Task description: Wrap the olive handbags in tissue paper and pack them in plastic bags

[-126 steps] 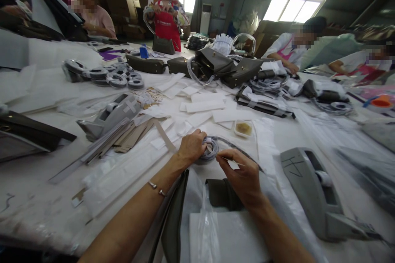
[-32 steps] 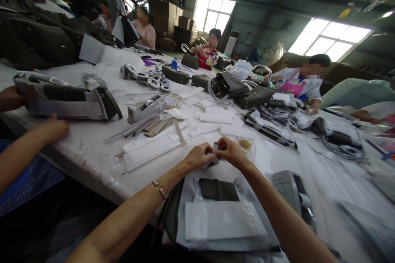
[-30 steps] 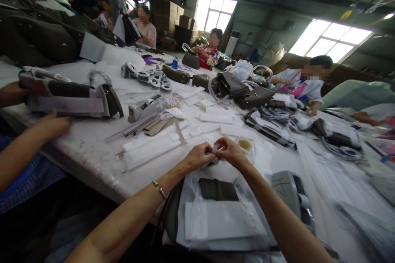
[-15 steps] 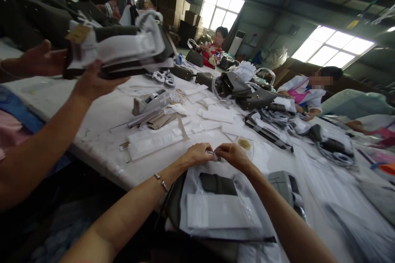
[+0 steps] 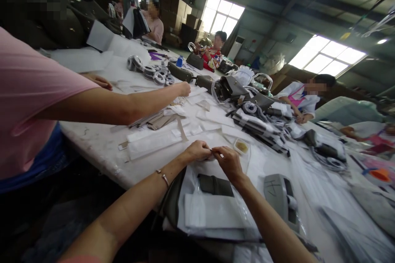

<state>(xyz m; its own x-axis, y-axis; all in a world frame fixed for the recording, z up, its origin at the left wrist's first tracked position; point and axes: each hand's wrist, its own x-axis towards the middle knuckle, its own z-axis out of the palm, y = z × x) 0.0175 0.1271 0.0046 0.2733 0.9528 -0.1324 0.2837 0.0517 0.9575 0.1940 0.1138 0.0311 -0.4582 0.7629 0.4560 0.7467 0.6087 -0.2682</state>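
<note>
My left hand point(image 5: 197, 151) and my right hand point(image 5: 226, 161) meet in a pinch over the white table, fingertips touching on a small grey strap piece point(image 5: 212, 155) that is mostly hidden between them. A thin bracelet is on my left wrist. Just below my hands lies a dark olive bag point(image 5: 173, 205) partly wrapped in clear plastic and white paper point(image 5: 216, 218), with a dark flap point(image 5: 214, 185) showing.
A co-worker in a pink shirt leans in from the left, an arm point(image 5: 123, 104) stretched across the table to paper pieces. A grey tape dispenser point(image 5: 279, 197) stands right of my hands. Tape rolls point(image 5: 151, 73), olive bags point(image 5: 234, 88), white paper strips point(image 5: 154, 141) and a small dish point(image 5: 241, 146) cover the table. Other people sit around.
The co-worker on the left no longer holds the wrapped bag and now reaches an arm across the table. My hands stay pinched together in the same spot.
</note>
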